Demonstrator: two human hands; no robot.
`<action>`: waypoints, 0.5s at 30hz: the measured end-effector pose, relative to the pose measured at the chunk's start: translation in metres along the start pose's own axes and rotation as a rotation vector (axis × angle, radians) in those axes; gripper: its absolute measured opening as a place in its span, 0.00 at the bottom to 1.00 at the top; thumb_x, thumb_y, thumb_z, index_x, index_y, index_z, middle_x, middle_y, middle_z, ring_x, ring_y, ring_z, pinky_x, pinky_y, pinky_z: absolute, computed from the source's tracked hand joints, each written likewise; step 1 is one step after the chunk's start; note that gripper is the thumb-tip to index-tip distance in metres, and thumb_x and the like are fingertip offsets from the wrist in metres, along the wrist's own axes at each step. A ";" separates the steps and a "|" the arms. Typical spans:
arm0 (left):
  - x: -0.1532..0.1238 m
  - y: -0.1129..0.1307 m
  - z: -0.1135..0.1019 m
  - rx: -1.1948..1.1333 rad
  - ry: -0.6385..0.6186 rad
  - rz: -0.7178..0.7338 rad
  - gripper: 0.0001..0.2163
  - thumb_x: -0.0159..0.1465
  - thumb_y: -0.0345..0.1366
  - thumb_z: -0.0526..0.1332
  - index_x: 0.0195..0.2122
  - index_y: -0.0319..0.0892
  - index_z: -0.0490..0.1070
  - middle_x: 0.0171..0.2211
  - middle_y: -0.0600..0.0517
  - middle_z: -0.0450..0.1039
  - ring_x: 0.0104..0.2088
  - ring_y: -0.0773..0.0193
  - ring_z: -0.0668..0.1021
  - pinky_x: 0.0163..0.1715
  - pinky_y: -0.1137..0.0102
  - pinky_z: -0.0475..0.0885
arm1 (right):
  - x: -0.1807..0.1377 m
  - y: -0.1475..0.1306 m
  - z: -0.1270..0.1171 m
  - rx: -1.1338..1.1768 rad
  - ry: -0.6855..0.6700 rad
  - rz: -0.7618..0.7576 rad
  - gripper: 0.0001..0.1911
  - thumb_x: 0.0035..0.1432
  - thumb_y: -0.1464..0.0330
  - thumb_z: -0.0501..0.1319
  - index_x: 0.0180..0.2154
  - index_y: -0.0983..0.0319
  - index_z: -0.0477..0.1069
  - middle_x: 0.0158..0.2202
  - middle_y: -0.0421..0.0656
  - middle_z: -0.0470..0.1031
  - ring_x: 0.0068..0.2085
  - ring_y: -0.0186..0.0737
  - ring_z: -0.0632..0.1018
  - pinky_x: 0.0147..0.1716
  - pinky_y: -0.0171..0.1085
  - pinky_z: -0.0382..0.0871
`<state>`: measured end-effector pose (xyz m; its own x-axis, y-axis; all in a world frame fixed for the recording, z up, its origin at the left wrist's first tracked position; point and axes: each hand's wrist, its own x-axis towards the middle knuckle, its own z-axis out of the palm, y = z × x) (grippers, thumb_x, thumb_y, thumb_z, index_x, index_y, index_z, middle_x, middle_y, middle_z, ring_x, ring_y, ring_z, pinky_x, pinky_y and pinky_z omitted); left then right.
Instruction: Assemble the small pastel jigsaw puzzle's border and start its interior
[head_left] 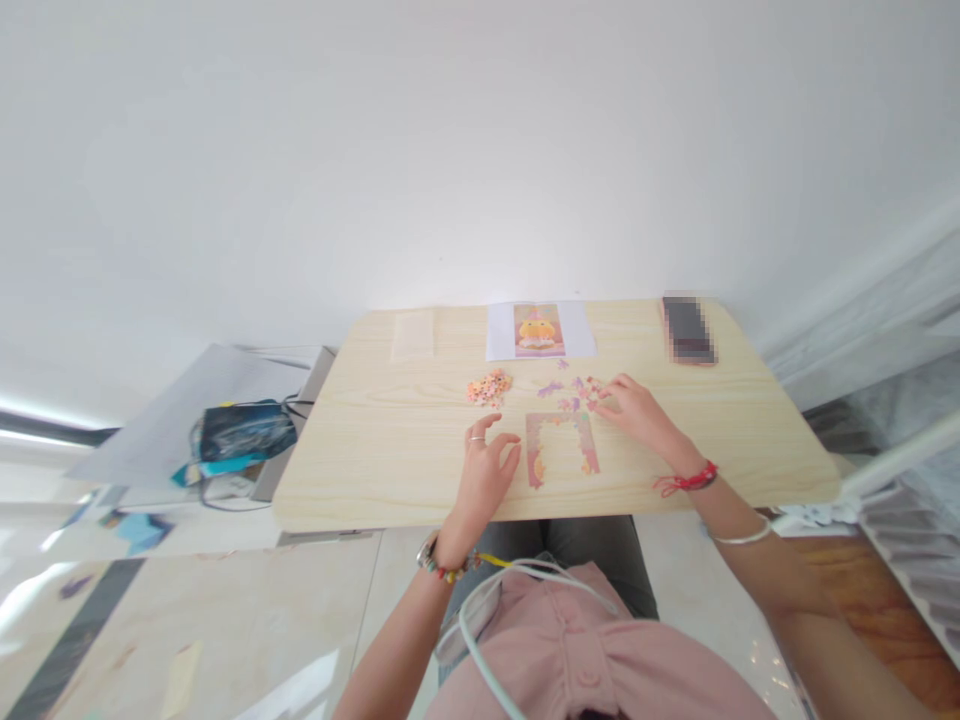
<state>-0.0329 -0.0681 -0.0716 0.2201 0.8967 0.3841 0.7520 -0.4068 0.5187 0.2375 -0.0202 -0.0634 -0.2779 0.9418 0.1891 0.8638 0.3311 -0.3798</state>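
Observation:
A partly joined jigsaw puzzle point(533, 450) lies near the table's front edge, its border pieces framing bare wood. Just left of it is my left hand point(487, 470), fingers apart and curved, holding nothing. My right hand point(637, 410) reaches to loose purple and pink puzzle pieces point(577, 390) above the frame; its fingertips touch the right side of that group, and whether a piece is pinched there is too small to tell. A heap of orange puzzle pieces point(489, 387) sits farther left. Behind them, a printed sheet point(502, 330) shows a pumpkin picture point(538, 330).
The light wooden table point(360, 430) stands against a white wall point(480, 150). A blurred-out phone point(688, 330) lies at the back right, a pale translucent sheet point(413, 335) at the back left. Left of the table is a dark blue bag point(247, 432). White cables point(480, 640) cross my lap.

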 end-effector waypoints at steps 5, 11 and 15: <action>0.000 0.002 0.000 0.000 -0.008 0.007 0.04 0.57 0.29 0.58 0.32 0.42 0.71 0.46 0.46 0.59 0.46 0.56 0.65 0.46 0.56 0.66 | -0.007 -0.008 0.004 0.014 -0.024 -0.015 0.07 0.56 0.69 0.53 0.32 0.61 0.69 0.34 0.44 0.66 0.37 0.39 0.70 0.39 0.38 0.63; -0.001 0.000 -0.001 0.004 -0.009 -0.005 0.05 0.57 0.29 0.57 0.32 0.43 0.71 0.46 0.47 0.59 0.46 0.56 0.65 0.46 0.56 0.65 | -0.009 -0.003 0.002 0.033 -0.027 -0.023 0.08 0.56 0.70 0.52 0.30 0.62 0.68 0.34 0.45 0.66 0.37 0.39 0.70 0.39 0.38 0.63; -0.001 0.001 -0.001 0.002 -0.015 -0.013 0.05 0.57 0.29 0.57 0.32 0.43 0.71 0.46 0.47 0.60 0.46 0.56 0.65 0.46 0.56 0.65 | -0.007 -0.006 0.003 0.031 0.001 -0.029 0.07 0.56 0.67 0.54 0.33 0.62 0.70 0.35 0.44 0.67 0.37 0.39 0.70 0.38 0.38 0.63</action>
<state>-0.0328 -0.0694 -0.0710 0.2198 0.9042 0.3663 0.7562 -0.3951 0.5215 0.2330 -0.0286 -0.0657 -0.3022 0.9317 0.2013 0.8420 0.3599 -0.4020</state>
